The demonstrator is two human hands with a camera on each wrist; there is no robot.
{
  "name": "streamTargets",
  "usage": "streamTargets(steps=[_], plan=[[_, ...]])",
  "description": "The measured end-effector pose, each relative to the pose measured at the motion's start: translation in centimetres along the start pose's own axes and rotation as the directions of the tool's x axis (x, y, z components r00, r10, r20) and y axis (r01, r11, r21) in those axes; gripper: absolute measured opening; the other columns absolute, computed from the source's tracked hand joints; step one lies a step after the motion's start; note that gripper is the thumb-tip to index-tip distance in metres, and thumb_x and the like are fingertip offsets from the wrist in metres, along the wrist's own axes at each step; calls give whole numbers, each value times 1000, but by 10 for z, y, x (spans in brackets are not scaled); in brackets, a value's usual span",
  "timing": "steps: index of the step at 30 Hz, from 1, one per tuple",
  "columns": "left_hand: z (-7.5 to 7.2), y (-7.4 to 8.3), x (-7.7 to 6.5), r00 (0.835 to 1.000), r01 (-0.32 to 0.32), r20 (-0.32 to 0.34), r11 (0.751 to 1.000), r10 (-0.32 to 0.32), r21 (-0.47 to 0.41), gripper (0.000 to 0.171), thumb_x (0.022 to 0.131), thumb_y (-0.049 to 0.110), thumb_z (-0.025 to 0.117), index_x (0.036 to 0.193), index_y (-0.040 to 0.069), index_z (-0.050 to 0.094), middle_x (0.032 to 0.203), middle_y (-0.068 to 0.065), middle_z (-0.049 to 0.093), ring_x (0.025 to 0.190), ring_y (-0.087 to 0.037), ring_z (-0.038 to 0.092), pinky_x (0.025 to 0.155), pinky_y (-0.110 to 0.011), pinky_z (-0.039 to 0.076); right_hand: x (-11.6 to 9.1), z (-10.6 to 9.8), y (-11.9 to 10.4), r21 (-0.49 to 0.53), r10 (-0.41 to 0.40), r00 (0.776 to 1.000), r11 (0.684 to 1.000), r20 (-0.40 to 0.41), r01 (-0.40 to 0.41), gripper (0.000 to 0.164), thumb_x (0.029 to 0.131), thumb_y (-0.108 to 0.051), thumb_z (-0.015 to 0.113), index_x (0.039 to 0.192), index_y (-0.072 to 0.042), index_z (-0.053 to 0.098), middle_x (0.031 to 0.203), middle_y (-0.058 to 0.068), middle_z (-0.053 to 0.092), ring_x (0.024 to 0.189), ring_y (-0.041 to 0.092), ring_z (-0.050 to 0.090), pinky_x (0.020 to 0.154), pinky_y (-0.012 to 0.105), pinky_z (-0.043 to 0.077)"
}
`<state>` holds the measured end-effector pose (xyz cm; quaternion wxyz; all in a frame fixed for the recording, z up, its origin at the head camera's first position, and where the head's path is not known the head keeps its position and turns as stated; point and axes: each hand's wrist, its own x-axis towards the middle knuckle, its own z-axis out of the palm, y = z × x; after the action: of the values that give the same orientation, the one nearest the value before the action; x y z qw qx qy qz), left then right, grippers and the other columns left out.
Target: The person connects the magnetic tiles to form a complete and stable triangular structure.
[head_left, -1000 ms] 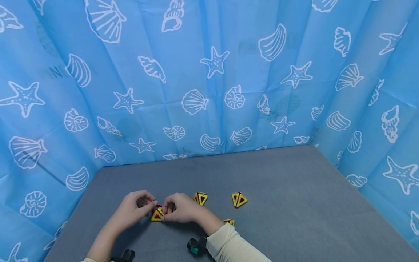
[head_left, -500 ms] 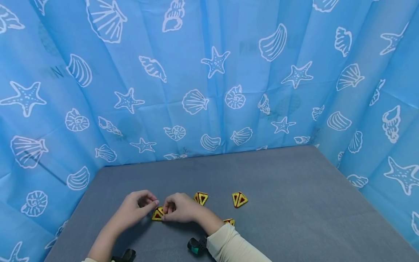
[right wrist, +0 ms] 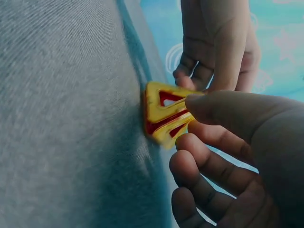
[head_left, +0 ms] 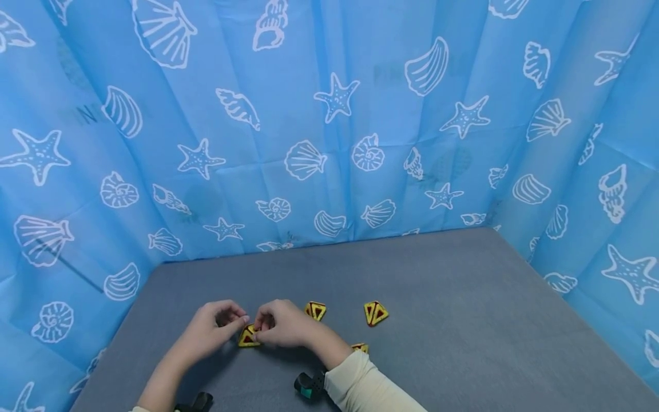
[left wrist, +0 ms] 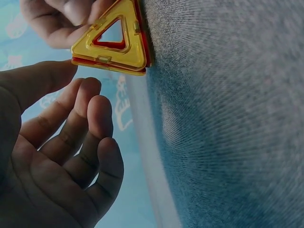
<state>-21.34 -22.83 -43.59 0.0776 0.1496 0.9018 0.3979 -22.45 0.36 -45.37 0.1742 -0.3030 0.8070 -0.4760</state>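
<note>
A small pyramid of triangular magnetic tiles (head_left: 247,339), yellow with red edges, stands on the grey cloth between both hands. My right hand (head_left: 285,326) pinches it: in the right wrist view the thumb lies on one tile face (right wrist: 154,102) and the index finger is behind. My left hand (head_left: 211,326) is at the pyramid's left side. In the left wrist view its thumb tip meets or nearly meets a corner of the pyramid (left wrist: 136,50), while the other fingers are loosely bent and apart from it. The far faces are hidden.
Behind and right of my right hand lie more yellow-and-red tile shapes (head_left: 316,311), one farther right (head_left: 376,313) and one partly behind the forearm (head_left: 360,348). Black devices (head_left: 309,386) sit by the wrists. A blue shell-print curtain (head_left: 329,171) borders the grey table (head_left: 437,286).
A red part showing at the pyramid's upper left one second ago is out of sight now. My right hand has risen slightly; the left hand stays almost still.
</note>
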Motion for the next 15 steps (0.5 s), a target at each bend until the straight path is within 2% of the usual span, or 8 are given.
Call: streamTargets(steps=[2, 7, 10, 15], plan=[[-1, -1, 0, 1000, -13, -18, 1000, 13, 13, 16, 101, 27, 74, 103, 11, 75, 88, -2, 72, 76, -17, 67, 65, -30, 54, 1, -2, -7, -26, -13, 1000, 1000, -3, 13, 5, 98, -14, 75, 96, -12, 72, 78, -7, 64, 67, 3, 56, 62, 19, 47], [-2, 3, 0, 998, -35, -53, 998, 38, 51, 9, 101, 21, 74, 101, 13, 75, 88, 1, 72, 76, -12, 67, 67, -29, 54, -2, -16, -29, -166, -46, 999, 985, -5, 44, 6, 102, -18, 71, 98, -14, 73, 82, -10, 65, 70, 3, 59, 64, 19, 49], [-4, 7, -1, 997, -44, -59, 997, 48, 70, 8, 101, 20, 74, 101, 12, 76, 88, 1, 72, 75, -10, 66, 67, -28, 54, -9, -33, -41, -246, -57, 998, 968, -18, 51, 6, 103, -21, 70, 99, -18, 73, 85, -12, 67, 72, 5, 61, 66, 20, 51], [-8, 14, -5, 994, -56, -85, 993, 65, 101, 9, 101, 22, 74, 101, 14, 76, 90, 3, 71, 79, -9, 65, 70, -28, 54, -30, -71, -61, -316, -87, 995, 946, -53, 66, 7, 104, -25, 70, 102, -20, 75, 91, -10, 70, 78, 9, 65, 69, 23, 52]])
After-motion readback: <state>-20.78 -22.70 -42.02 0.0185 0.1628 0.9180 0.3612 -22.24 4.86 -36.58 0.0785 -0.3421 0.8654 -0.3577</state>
